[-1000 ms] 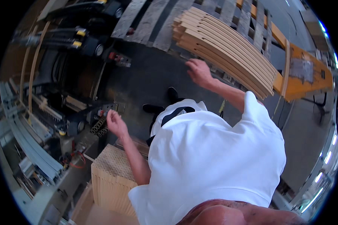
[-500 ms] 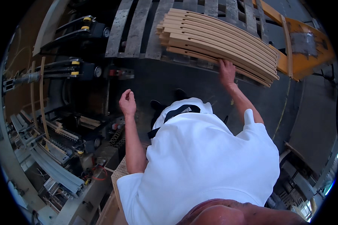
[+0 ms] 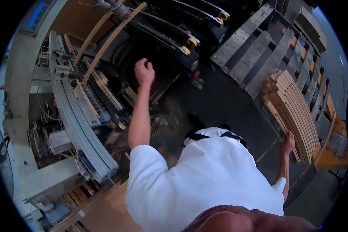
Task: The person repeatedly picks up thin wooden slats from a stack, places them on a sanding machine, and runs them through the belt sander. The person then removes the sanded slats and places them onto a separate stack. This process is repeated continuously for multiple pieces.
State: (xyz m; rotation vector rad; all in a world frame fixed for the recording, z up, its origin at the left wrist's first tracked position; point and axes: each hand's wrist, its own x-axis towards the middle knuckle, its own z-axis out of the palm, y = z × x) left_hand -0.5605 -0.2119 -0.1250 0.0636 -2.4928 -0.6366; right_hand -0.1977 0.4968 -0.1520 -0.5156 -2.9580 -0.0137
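Observation:
My right hand grips a narrow wooden slat along the near side of a stack. The stack is made of several pale, slightly curved wooden pieces with slots near their ends, lying side by side. My left hand is raised in front of the machine on the left, fingers loosely bent and nothing seen in it. Nearest to it are two long curved wooden strips, standing up from the machine and apart from the hand.
A grey slatted pallet carries the stack. Beside me on the left is a machine with grey metal rails and toothed tracks. Black arms with yellow rollers reach out ahead. A yellow-orange metal frame stands at far right.
My view has turned left, so pallet and stack now appear farther right. My left arm has stretched forward toward the machine. My right hand stays at the stack's near side, with the slat.

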